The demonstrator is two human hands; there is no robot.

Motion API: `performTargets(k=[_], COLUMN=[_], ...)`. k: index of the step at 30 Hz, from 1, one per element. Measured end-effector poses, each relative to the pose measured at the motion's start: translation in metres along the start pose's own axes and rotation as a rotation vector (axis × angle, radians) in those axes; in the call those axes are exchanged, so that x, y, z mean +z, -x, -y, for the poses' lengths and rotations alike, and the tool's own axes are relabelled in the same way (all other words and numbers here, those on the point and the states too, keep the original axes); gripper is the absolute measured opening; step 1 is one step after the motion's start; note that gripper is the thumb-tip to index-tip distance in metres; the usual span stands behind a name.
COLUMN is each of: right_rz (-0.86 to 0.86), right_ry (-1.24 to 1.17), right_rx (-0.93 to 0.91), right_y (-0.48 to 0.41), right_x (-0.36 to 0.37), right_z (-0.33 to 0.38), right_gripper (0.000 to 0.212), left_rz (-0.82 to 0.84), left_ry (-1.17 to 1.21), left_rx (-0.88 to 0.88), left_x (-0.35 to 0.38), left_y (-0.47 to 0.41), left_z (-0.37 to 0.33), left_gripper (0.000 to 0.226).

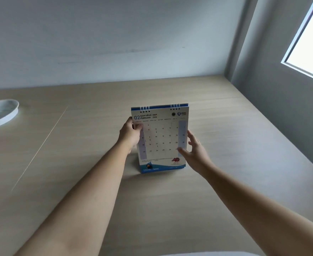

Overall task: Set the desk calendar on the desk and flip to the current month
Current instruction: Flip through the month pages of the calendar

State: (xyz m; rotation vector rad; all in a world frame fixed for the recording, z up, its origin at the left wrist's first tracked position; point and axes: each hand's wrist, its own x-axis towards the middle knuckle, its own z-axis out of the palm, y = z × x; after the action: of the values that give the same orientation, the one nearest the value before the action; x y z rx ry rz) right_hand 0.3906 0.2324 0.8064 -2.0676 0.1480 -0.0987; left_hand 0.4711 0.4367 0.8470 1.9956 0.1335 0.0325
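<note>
Fingers [138,127] of the left hand [130,134] curl round the left edge of the desk calendar [161,138], thumb side behind and fingertips laid over the front sheet near its upper left corner, so that hand is gripping the calendar. The right hand [196,151] is spread and loose, its fingers splayed just beside the calendar's right edge; the thumb seems to brush the lower right of the page, but whether it truly touches cannot be told, and it grasps nothing.

The calendar stands upright on the bench [225,126], its blue base resting on the wood about midway between the left and right edges and nearer the far edge than the near one. Setting it down therefore looks done, and the step in hand appears to be the page turning, or a steadying before it.

The showing sheet reads 02 February 2026, with a grid of dates, pale blue columns at either side, a small logo at the upper right and blue artwork along the foot. Two white wire bindings hold the sheets at the top.

If February is not the wanted month, the next move calls for pinching one sheet alone at a lower corner and lifting it up and over the wires, while the left hand keeps the stand from tipping backward.
</note>
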Motion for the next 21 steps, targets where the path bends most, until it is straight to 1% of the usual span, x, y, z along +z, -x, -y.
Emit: performTargets(k=[4, 7, 9, 11, 13, 14, 15, 16, 18, 19, 20, 21], right_rz=[-0.012, -0.052, -0.103, -0.1, -0.026, 0.021, 0.065, 0.108, 0.209, 0.282, 0.365, 0.443], right_ry=[-0.022, -0.047, -0.076, -0.111, -0.104, -0.079, -0.081, -0.126, -0.307, -0.418, -0.534, -0.652], right_rx=[-0.017, 0.032, 0.066, 0.11, 0.15, 0.156, 0.156, 0.159, 0.18, 0.184, 0.17, 0.14], right_y=[0.008, 0.01, 0.006, 0.002, -0.001, -0.002, -0.002, -0.002, 0.0, 0.003, 0.006, 0.009], right_x=[0.002, 0.002, 0.001, -0.001, -0.004, -0.006, -0.01, -0.015, -0.034, -0.046, -0.059, -0.072], right_z=[0.002, 0.0, 0.001, 0.003, 0.005, 0.007, 0.008, 0.011, 0.023, 0.03, 0.04, 0.052], right_gripper=[0.075, 0.068, 0.055, 0.035, 0.016, 0.01, 0.01, 0.012, 0.013, 0.015, 0.022, 0.031], left_rz=[-0.019, -0.023, -0.036, -0.037, -0.033, -0.031, -0.015, 0.03, 0.218, 0.327, 0.409, 0.441], left_ry=[0.001, 0.008, 0.009, 0.008, 0.001, -0.008, -0.011, 0.021, 0.192, 0.303, 0.406, 0.456], left_rx=[0.011, 0.011, 0.012, 0.015, 0.017, 0.013, -0.003, -0.035, -0.15, -0.192, -0.201, -0.196], left_x=[-0.001, 0.0, 0.0, -0.001, -0.002, -0.002, -0.003, -0.005, -0.016, -0.023, -0.03, -0.035], left_y=[0.0, 0.0, 0.0, 0.0, 0.001, 0.002, 0.003, 0.003, 0.003, 0.002, 0.0, -0.002], left_z=[0.001, 0.002, 0.002, 0.002, 0.0, -0.002, -0.004, -0.005, -0.012, -0.015, -0.018, -0.022], left_gripper=[0.024, 0.024, 0.023, 0.023, 0.024, 0.024, 0.024, 0.025, 0.033, 0.044, 0.054, 0.061])
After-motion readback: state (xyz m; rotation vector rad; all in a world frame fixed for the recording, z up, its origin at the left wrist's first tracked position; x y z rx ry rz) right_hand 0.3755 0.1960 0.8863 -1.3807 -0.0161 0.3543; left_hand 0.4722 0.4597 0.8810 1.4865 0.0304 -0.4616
